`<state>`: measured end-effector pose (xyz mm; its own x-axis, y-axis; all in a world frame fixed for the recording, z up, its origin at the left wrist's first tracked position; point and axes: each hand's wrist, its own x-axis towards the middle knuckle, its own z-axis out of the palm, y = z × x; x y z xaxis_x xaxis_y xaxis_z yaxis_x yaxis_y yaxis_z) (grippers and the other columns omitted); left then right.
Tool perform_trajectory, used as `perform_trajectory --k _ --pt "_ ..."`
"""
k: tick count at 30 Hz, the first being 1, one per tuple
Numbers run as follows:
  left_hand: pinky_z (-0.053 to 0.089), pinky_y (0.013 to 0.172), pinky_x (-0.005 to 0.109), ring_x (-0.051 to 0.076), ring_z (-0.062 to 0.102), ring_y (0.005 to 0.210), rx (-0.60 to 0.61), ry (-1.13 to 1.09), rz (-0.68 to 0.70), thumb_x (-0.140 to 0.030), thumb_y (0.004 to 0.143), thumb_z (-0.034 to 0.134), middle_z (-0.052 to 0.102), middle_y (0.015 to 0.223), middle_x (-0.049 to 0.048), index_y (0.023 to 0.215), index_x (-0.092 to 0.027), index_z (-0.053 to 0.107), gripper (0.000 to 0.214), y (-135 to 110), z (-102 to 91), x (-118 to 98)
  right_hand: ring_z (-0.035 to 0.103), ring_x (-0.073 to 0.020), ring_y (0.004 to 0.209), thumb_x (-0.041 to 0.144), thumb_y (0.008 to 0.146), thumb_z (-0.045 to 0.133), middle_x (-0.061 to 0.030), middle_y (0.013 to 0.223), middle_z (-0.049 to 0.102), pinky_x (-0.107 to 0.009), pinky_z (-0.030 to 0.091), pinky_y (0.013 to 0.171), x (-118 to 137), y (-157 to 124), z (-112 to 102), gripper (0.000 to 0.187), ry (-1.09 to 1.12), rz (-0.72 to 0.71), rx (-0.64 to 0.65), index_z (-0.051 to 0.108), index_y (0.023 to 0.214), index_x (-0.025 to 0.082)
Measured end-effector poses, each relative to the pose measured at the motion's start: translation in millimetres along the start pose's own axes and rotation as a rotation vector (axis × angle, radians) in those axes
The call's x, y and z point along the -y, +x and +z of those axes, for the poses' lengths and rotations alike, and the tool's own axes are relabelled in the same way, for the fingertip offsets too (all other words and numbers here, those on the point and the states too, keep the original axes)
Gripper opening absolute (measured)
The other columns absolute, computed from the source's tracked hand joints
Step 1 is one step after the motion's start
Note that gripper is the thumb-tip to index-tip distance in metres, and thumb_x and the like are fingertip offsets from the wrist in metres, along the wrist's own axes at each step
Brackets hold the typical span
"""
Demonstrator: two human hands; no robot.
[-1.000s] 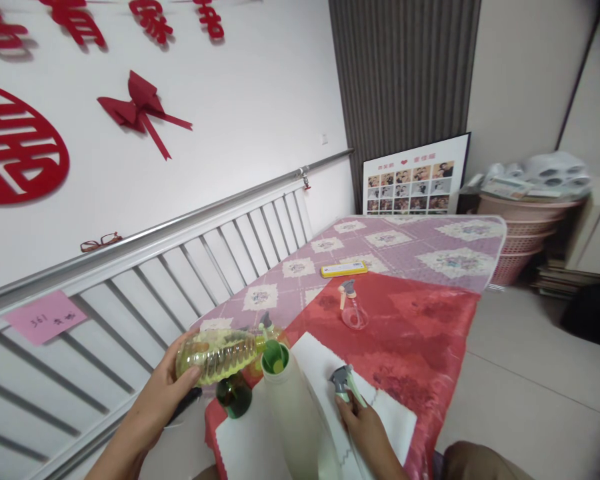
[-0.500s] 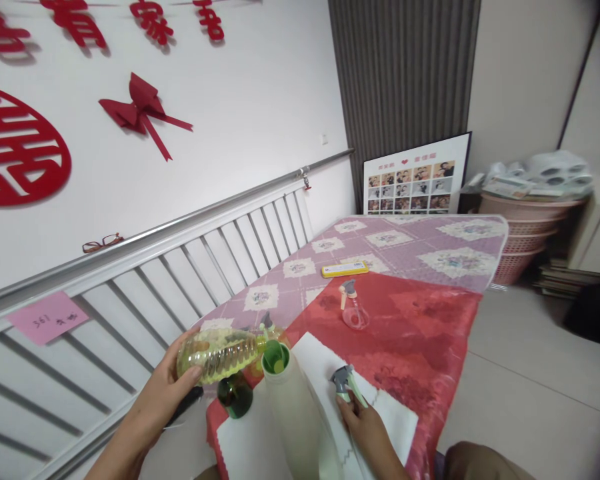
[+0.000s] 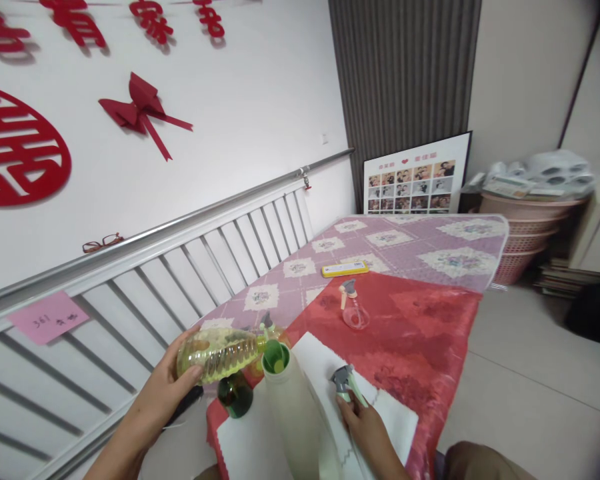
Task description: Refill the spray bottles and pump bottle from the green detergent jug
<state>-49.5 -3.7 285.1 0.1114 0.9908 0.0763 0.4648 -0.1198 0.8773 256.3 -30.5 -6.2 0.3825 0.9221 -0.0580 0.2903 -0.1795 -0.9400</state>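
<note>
My left hand (image 3: 177, 377) is wrapped around a clear ribbed bottle (image 3: 220, 355) of yellow-green liquid. The bottle lies nearly level, its neck at the rim of a green funnel-like insert (image 3: 276, 357) in the mouth of a tall pale-green bottle (image 3: 297, 413). Pinched in my right hand (image 3: 363, 420) is a grey and light-green spray head (image 3: 347, 383), held over a white cloth (image 3: 390, 410). A dark green bottle (image 3: 235, 395) stands below the tilted one. Partly hidden behind it is another spray bottle (image 3: 276, 332).
Farther along the red cloth (image 3: 410, 320) stands a small clear pink spray bottle (image 3: 355, 310). A yellow box (image 3: 345, 269) lies on the flowered tablecloth (image 3: 390, 238). White railing (image 3: 220, 267) runs along the left side, and stacked pink baskets (image 3: 523, 233) stand beyond the table at right.
</note>
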Motion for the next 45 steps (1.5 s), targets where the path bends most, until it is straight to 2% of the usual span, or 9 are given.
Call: perform_trajectory --k 11,23,29,33,45 --pt "0.044 0.104 0.037 0.029 0.049 0.127 0.042 0.016 -0.001 -0.057 0.074 0.062 0.051 0.138 0.0099 0.140 -0.024 0.032 0.079 0.5 -1.1 -1.1 0.056 -0.0197 0.053 0.055 0.077 0.041 0.0041 0.051 0.052 -0.028 0.040 0.055 -3.3 0.7 2.0 0.043 -0.005 0.002 0.001 0.060 0.091 0.020" --pt "0.042 0.106 0.037 0.029 0.047 0.129 0.017 0.053 0.007 -0.054 0.075 0.062 0.046 0.144 0.0078 0.139 -0.026 0.035 0.075 0.1 -1.0 -6.3 0.059 -0.0201 0.054 0.055 0.077 0.041 0.0038 0.050 0.055 -0.028 0.041 0.056 -2.1 0.4 0.9 0.048 0.000 0.004 -0.011 0.062 0.098 0.017" --pt "0.041 0.107 0.037 0.028 0.047 0.129 0.033 0.038 0.012 -0.055 0.075 0.062 0.048 0.143 0.0078 0.139 -0.026 0.034 0.075 0.9 -1.4 -6.4 0.057 -0.0190 0.052 0.055 0.077 0.042 0.0043 0.048 0.053 -0.028 0.041 0.055 -2.3 0.0 1.1 0.041 -0.002 0.007 -0.017 0.062 0.085 0.020" --pt "0.038 0.109 0.038 0.027 0.044 0.132 0.038 0.043 0.036 -0.056 0.076 0.062 0.045 0.144 0.0087 0.140 -0.026 0.033 0.077 2.6 -2.3 -3.3 0.057 -0.0196 0.052 0.054 0.077 0.043 0.0042 0.048 0.054 -0.028 0.040 0.054 -1.4 0.9 0.7 0.042 0.004 0.004 -0.024 0.063 0.090 0.019" --pt "0.046 0.102 0.035 0.028 0.047 0.130 0.042 0.073 0.047 -0.053 0.079 0.061 0.051 0.140 0.0095 0.141 -0.025 0.034 0.073 -0.2 -2.1 -10.4 0.059 -0.0201 0.053 0.053 0.077 0.043 0.0034 0.050 0.057 -0.029 0.041 0.054 -2.7 0.3 1.1 0.045 0.005 0.005 -0.037 0.064 0.095 0.017"
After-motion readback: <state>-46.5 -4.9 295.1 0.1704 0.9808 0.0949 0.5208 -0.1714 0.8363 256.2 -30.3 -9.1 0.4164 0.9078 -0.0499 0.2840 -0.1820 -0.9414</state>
